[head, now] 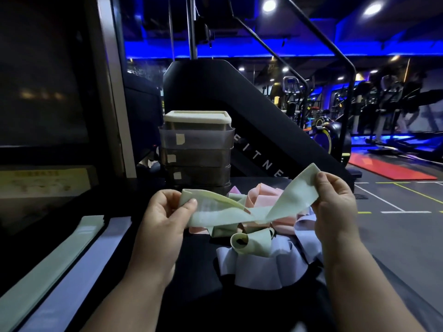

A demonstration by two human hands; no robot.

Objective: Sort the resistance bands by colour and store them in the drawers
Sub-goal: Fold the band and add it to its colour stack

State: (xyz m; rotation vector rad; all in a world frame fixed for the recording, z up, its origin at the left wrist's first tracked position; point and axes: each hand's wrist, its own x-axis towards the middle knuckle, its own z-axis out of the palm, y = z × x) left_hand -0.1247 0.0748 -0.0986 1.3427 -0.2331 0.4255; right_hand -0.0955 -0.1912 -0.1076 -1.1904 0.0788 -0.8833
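Stretching a pale green flat rubber band [242, 209] at centre frame, the left hand [165, 212] pinches one end and the right hand [335, 202] the other, likely untwisting it for the flattened green stack [72, 248] at lower left; the smoky plastic drawer tower [196, 152] waits behind.

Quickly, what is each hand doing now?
Left hand: pinches one end of the pale green flat resistance band.
Right hand: pinches its other end.

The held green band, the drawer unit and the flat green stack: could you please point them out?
held green band [285, 200], head view, twisted middle span
drawer unit [199, 157], head view, middle drawer's front
flat green stack [57, 259], head view, top face
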